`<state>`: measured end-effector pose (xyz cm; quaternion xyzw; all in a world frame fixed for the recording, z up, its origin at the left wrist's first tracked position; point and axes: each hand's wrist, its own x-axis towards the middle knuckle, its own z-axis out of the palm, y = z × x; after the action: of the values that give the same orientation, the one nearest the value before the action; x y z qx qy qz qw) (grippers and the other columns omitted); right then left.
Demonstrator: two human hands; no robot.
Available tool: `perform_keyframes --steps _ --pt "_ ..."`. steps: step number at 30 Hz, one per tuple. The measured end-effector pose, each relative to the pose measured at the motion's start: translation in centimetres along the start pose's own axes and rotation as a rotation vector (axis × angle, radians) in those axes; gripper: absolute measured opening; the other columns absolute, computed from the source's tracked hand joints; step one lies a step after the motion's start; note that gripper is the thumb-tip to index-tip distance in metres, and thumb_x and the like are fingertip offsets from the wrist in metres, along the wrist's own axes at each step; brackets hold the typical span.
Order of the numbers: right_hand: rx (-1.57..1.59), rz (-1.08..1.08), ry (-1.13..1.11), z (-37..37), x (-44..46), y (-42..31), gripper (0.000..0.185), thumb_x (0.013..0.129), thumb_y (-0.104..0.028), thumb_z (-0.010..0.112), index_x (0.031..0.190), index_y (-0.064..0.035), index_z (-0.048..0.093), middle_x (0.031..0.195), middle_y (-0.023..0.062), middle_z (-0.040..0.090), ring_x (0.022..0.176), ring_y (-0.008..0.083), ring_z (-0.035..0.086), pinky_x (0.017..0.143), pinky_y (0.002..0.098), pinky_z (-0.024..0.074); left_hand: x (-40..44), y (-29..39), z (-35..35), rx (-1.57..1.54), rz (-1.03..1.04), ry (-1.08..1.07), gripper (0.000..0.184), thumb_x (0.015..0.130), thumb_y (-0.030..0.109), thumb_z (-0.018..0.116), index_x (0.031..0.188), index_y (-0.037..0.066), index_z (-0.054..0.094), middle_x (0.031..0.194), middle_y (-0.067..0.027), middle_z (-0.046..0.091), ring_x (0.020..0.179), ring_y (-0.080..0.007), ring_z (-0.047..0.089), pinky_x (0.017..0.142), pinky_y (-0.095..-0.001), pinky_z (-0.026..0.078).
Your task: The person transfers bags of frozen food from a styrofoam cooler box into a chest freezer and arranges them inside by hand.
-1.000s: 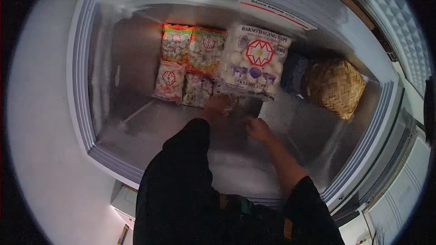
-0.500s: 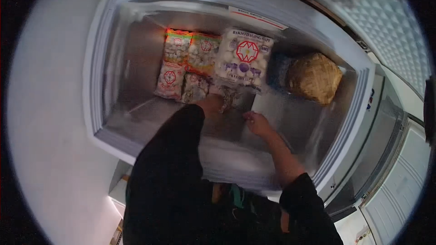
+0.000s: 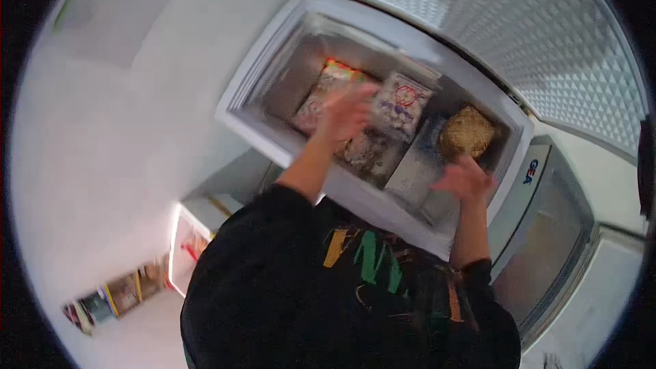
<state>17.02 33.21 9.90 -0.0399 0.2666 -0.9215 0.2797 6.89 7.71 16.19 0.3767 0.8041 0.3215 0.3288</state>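
Observation:
My left hand (image 3: 345,115) is raised over the left half of the chest freezer (image 3: 266,130), blurred, its fingers apart and nothing in them. It partly covers small printed bags of frozen food (image 3: 335,72). Beside it lies a large clear bag of meatballs (image 3: 404,104) with a red emblem. Nearer the front is a clear bag with mixed contents (image 3: 365,153), too blurred to name. My right hand (image 3: 466,179) hovers, empty and spread, over the right front, just below a brown wrapped bundle (image 3: 467,131) in the view.
The freezer's raised lid (image 3: 492,20) with its dimpled lining stands at the back. On the right is another GEA appliance (image 3: 533,171). A white wall (image 3: 137,130) rises at the left, and shelves with assorted items (image 3: 126,292) are at the lower left.
Both hands have lifted from inside the freezer and spread apart, the left leaving the front bags. The view has drawn back and tilted, showing more of the lid and room.

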Motion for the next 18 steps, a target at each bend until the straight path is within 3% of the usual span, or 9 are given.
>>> perform_keyframes --steps 1,3,6,7,8,10,14,16,18 --pt "-0.105 0.152 0.107 -0.3 0.4 0.3 0.071 0.068 -0.043 0.064 0.122 -0.0039 0.039 0.123 0.0181 0.043 0.110 0.0311 0.045 0.091 0.0576 0.0286 0.3 -0.4 2.8 0.478 -0.169 0.078 0.036 0.077 0.020 0.053 0.111 0.008 0.050 0.098 -0.0181 0.057 0.089 -0.0265 0.056 0.077 -0.0380 0.044" --pt "-0.249 0.340 0.167 -0.6 0.7 -0.4 0.070 0.068 -0.042 0.064 0.122 -0.0046 0.039 0.122 0.0180 0.044 0.109 0.0299 0.047 0.090 0.0578 0.0295 1.4 -4.2 7.5 0.761 -0.115 0.200 0.041 0.077 0.024 0.055 0.114 0.009 0.049 0.098 -0.0170 0.058 0.087 -0.0267 0.057 0.076 -0.0379 0.045" --pt "-1.427 0.644 0.312 -0.8 -0.3 -1.2 0.057 0.073 -0.034 0.061 0.121 -0.0091 0.043 0.124 0.0152 0.043 0.108 0.0294 0.047 0.090 0.0424 0.0346 -0.9 -0.6 8.4 -0.316 -0.062 0.483 0.035 0.079 0.031 0.054 0.107 0.011 0.054 0.089 -0.0114 0.060 0.075 -0.0285 0.059 0.069 -0.0385 0.046" --pt "-1.838 0.677 0.338 -0.7 -0.1 -1.1 0.053 0.074 -0.031 0.060 0.120 -0.0107 0.044 0.124 0.0142 0.043 0.108 0.0293 0.048 0.090 0.0372 0.0363 -2.0 0.3 7.9 -0.207 -0.032 0.454 0.031 0.080 0.029 0.053 0.105 0.011 0.054 0.086 -0.0113 0.060 0.074 -0.0294 0.059 0.068 -0.0388 0.046" --pt "-1.866 0.670 0.256 0.2 0.3 -1.0 0.053 0.074 -0.031 0.060 0.120 -0.0107 0.044 0.124 0.0142 0.043 0.108 0.0293 0.048 0.090 0.0372 0.0363 -3.2 0.7 7.7 -0.100 -0.015 0.422 0.027 0.081 0.028 0.052 0.102 0.011 0.055 0.083 -0.0111 0.060 0.072 -0.0303 0.059 0.067 -0.0390 0.046" --pt "-0.726 0.326 0.402 2.1 0.9 -0.8 0.042 0.078 -0.023 0.056 0.115 -0.0044 0.047 0.116 0.0152 0.050 0.106 0.0283 0.049 0.086 0.0342 0.0386 -5.4 -0.1 9.4 -0.041 -0.135 0.491 0.025 0.082 0.028 0.051 0.098 0.010 0.055 0.081 -0.0122 0.060 0.072 -0.0307 0.058 0.066 -0.0405 0.045" --pt "-1.233 0.414 0.284 -1.2 3.4 3.0 0.038 0.079 -0.019 0.055 0.110 0.0016 0.048 0.105 0.0159 0.055 0.101 0.0255 0.052 0.082 0.0315 0.0406 -12.1 -3.0 12.7 0.012 -0.235 0.661 0.021 0.084 0.027 0.046 0.090 0.008 0.053 0.074 -0.0149 0.058 0.071 -0.0336 0.057 0.062 -0.0436 0.044" --pt "-1.888 0.308 -0.082 4.5 4.7 4.9 0.037 0.080 -0.016 0.054 0.109 0.0057 0.047 0.102 0.0180 0.056 0.097 0.0237 0.053 0.081 0.0323 0.0415 -17.1 -1.4 12.4 0.031 -0.374 0.731 0.020 0.085 0.026 0.045 0.090 0.008 0.052 0.073 -0.0163 0.056 0.070 -0.0349 0.056 0.061 -0.0426 0.044" --pt "-1.822 0.345 -0.159 8.8 6.5 7.7 0.037 0.080 -0.015 0.055 0.109 0.0059 0.047 0.103 0.0193 0.056 0.097 0.0257 0.054 0.081 0.0331 0.0415 -22.9 -2.6 13.6 0.007 -0.417 0.905 0.019 0.085 0.025 0.045 0.091 0.009 0.053 0.074 -0.0160 0.057 0.070 -0.0353 0.056 0.061 -0.0422 0.044"
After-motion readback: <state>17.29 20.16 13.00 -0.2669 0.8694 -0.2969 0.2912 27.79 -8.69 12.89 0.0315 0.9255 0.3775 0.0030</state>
